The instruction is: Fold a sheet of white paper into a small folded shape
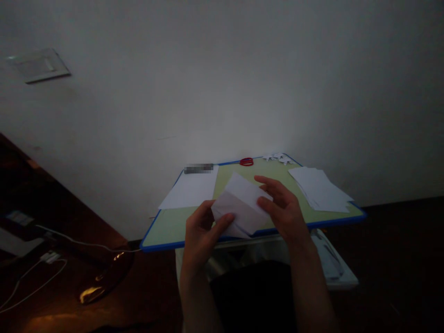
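Observation:
A folded sheet of white paper [243,199] is held up between my two hands, above the front edge of the table. My left hand [204,231] pinches its lower left part, thumb on the near face and fingers behind. At its right side, my right hand [282,208] grips the paper with the thumb in front, while the index finger stretches out beyond the edge. A crease runs across the paper, and a loose flap hangs at the bottom. The fingertips behind the sheet are hidden.
On the pale green table [169,229] with a blue rim lie white sheets [190,189] at left, a stack of paper [319,187] at right, red-handled scissors [246,162] and several small folded paper pieces [277,157] at the back. A wall stands behind; a white cable [86,245] runs left.

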A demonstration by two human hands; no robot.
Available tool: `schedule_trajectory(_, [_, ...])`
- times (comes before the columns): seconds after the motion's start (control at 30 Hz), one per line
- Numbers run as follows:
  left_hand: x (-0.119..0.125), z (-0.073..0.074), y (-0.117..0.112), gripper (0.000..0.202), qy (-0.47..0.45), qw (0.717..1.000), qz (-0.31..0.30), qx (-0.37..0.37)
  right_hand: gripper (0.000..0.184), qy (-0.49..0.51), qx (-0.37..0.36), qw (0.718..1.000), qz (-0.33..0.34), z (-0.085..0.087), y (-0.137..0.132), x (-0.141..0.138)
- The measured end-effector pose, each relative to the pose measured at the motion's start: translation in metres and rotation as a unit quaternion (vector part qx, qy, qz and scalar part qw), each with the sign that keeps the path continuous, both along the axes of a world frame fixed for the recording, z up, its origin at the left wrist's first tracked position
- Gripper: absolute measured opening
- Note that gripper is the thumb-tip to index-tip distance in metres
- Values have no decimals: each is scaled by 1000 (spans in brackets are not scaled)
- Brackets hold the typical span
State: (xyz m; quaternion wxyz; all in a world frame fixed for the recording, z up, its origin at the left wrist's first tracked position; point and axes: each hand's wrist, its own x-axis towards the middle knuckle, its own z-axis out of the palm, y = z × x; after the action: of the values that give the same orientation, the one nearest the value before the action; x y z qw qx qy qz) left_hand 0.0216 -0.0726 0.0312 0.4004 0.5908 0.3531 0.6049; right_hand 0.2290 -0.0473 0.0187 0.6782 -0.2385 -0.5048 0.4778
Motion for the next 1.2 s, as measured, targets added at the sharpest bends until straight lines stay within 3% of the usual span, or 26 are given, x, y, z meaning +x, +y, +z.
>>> schedule_trajectory(0.17, [-6, -1, 0, 27, 37, 998, -42, -27, 86, -55, -34, 996, 65, 4, -7, 6])
schedule_trajectory(0.23, [-8, -2, 1, 27, 65, 996, -60, -31, 91, -88, -44, 993, 63, 4, -9, 8])
schedule_trajectory(0.5, [-9, -2, 2, 31, 94, 994, -38, -28, 74, -110, -53, 992, 3, 1, -7, 7])
schedule_trajectory(0.73, [-5, 0, 2, 30, 109, 993, -25, -26, 39, -163, -27, 983, -81, 4, -4, 3])
schedule_trajectory(0.97, [-1, -1, 4, 34, 64, 998, -1, -14, 30, -171, -32, 985, -21, 2, -6, 5])
schedule_trajectory(1.2, [0, 1, 2, 23, 132, 991, 8, -8, 20, -224, 9, 974, -23, 2, -5, 4])
